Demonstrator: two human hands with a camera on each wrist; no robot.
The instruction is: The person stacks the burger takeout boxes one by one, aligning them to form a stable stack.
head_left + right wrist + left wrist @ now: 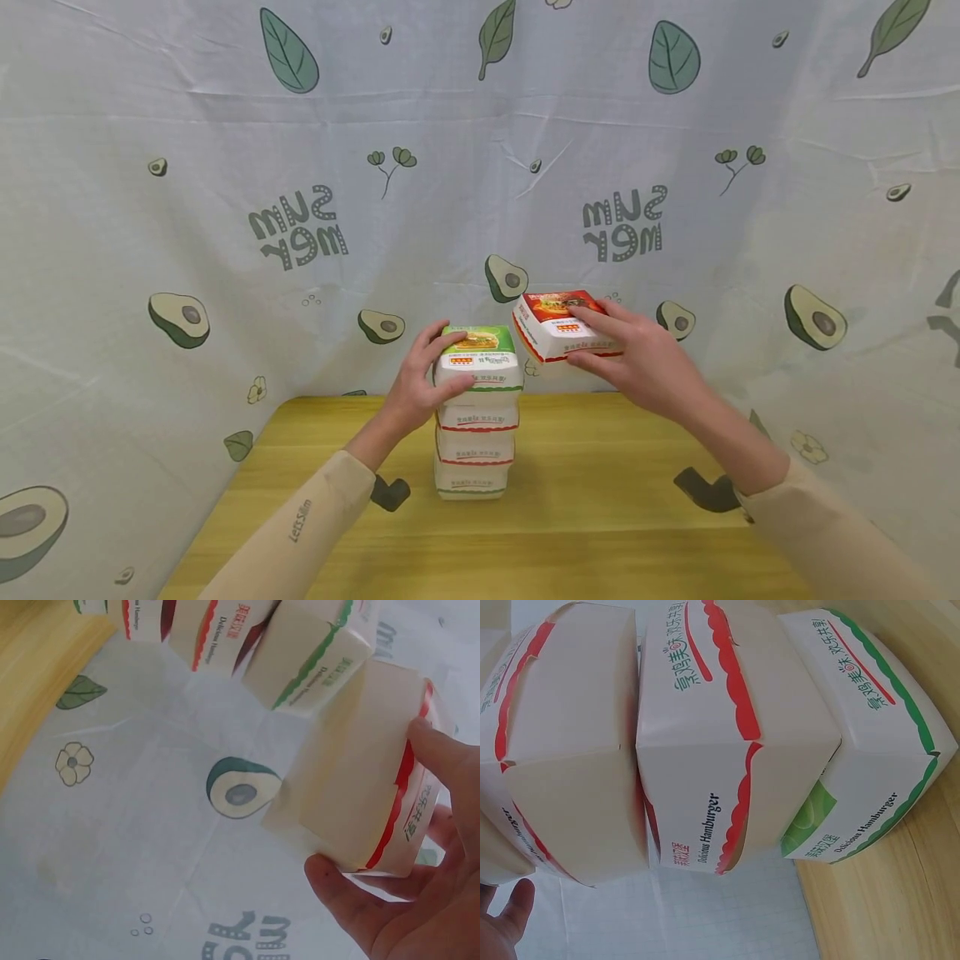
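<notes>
Several white hamburger boxes (477, 451) stand in a slightly uneven stack, trimmed in green at top and bottom and in red between. My left hand (417, 375) holds the green-topped box (491, 367) on top of it, thumb across the front and fingers at its left and upper side. Only fingertips of that hand show in the left wrist view, at the lower left. Up and to the right of the stack, my right hand (647, 354) grips a red-topped hamburger box (551, 321), tilted in the air. Its plain underside faces the right wrist camera.
The stack stands on a yellow wood-grain table (615, 475). Behind and at the sides hangs a pale cloth (450, 125) printed with avocados, leaves and lettering. Dark curved shapes (705, 490) show on the table beside both forearms.
</notes>
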